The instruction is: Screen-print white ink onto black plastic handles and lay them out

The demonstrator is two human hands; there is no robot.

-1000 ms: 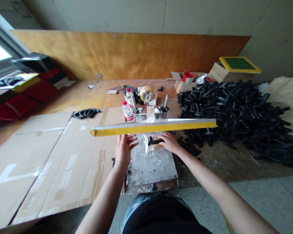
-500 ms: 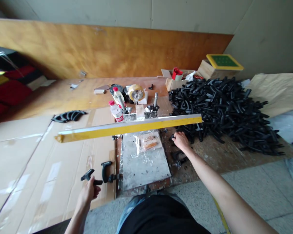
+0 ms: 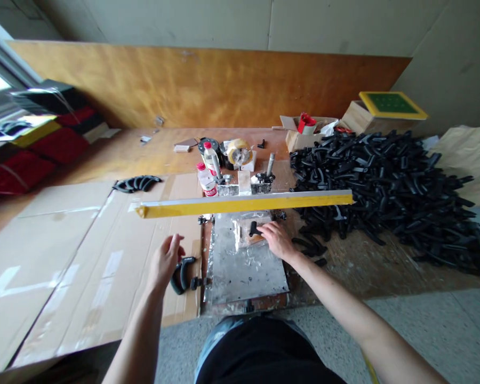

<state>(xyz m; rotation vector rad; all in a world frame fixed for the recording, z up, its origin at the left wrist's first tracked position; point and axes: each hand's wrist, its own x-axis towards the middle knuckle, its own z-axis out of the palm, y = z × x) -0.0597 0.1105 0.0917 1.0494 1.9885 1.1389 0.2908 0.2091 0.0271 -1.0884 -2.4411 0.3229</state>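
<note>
My right hand point(image 3: 278, 240) rests on the foil-covered metal plate point(image 3: 248, 272), its fingers closed on a small black plastic part point(image 3: 254, 228) that lies on a clear plastic patch at the plate's far end. My left hand point(image 3: 166, 261) hovers over the cardboard left of the plate with fingers apart and nothing in it. Just beside it, two curved black parts point(image 3: 182, 274) lie against the plate's left edge. A long yellow-edged frame point(image 3: 244, 204) stands raised across the view above the plate.
A big pile of black plastic parts point(image 3: 384, 176) fills the table's right side. A short row of them point(image 3: 138, 184) lies on the cardboard sheet point(image 3: 84, 256). Bottles point(image 3: 208, 178), a tape roll point(image 3: 240, 152), a small box point(image 3: 304, 140) and a green screen frame point(image 3: 392, 105) sit behind.
My left hand let go of the black part it carried and now hovers open by the plate. My right hand came back from the pile to the plate with a black part.
</note>
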